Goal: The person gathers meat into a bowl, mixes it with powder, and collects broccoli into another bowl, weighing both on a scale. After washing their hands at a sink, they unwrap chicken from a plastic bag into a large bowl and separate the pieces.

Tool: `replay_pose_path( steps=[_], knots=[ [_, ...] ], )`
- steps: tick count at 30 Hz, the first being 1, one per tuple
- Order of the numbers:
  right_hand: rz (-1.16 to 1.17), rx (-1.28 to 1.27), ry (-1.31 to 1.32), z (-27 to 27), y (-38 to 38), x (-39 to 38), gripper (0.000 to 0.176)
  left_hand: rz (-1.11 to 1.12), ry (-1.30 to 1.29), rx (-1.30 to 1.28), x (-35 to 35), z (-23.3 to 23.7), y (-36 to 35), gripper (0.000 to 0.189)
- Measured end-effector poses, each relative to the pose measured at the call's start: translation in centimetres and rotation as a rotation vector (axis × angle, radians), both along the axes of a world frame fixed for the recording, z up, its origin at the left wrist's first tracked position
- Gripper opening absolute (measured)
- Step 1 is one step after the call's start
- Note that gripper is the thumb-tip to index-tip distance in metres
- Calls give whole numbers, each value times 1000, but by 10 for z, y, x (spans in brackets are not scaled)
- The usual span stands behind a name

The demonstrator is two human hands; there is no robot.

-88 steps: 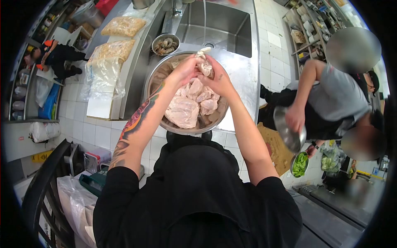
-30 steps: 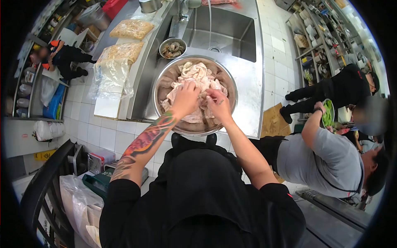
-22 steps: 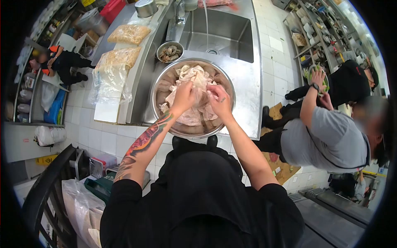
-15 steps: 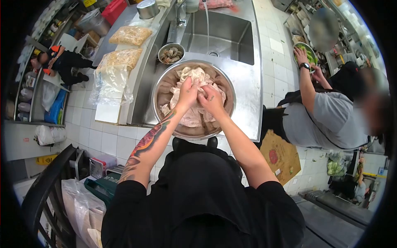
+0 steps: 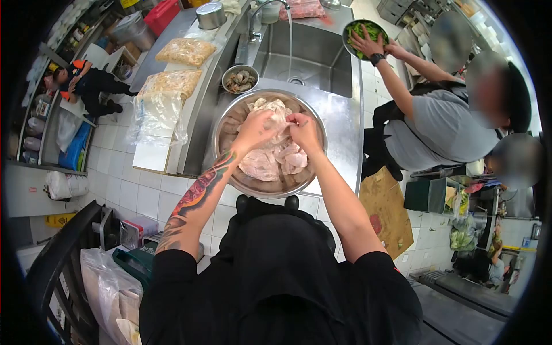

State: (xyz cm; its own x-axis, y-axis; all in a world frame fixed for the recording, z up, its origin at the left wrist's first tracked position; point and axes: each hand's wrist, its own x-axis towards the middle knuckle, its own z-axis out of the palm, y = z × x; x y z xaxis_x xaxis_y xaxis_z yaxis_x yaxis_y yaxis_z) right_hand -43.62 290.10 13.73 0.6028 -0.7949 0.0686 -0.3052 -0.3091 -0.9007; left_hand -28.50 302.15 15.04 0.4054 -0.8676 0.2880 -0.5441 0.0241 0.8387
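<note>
A large steel bowl (image 5: pixel 221 167) with pale raw meat pieces (image 5: pixel 260 165) sits at the counter's near edge. Over its middle, my left hand (image 5: pixel 257 127) is closed on a pale piece of meat (image 5: pixel 276 108). My right hand (image 5: pixel 303 130) pinches the same piece from the right, its fingertips close to those of my left. Loose pieces lie below and around both hands. Behind the bowl's left side stands a small steel bowl (image 5: pixel 240 79) of what looks like shrimp.
Water runs from a faucet (image 5: pixel 253 34) into the sink (image 5: pixel 319 54). Filled plastic bags (image 5: pixel 167 86) lie on the left counter. At right, a co-worker (image 5: pixel 437 115) holds a bowl of green vegetables (image 5: pixel 362 35) by the sink's edge. Another person (image 5: pixel 86 83) stands far left.
My hands have shifted apart slightly, and meat pieces have settled lower in the bowl. The co-worker has moved toward the sink with the green vegetables.
</note>
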Motion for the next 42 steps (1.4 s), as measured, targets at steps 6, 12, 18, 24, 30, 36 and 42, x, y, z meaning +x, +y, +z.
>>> replay_pose_path(
  steps=[6,12,18,24,30,36,42],
  knots=[
    [98,-291,17,-2,15,13,20,35,-478,91,-1,7,-1,33],
    [83,-450,131,-33,15,-7,18,127,-634,205,17,24,33,23],
    [78,-289,230,-39,16,-13,19,301,-455,290,43,-4,49,23],
    [178,127,-310,-37,19,-4,20,354,295,71,46,8,29,24],
    [379,-81,241,-53,-26,-1,21,-84,-360,-175,-14,30,36,28],
    [732,-176,637,-33,-79,-8,43,-350,-501,297,-16,-45,61,19],
    [469,56,244,-37,-45,42,44,-528,-536,231,-15,-32,62,20]
  ],
)
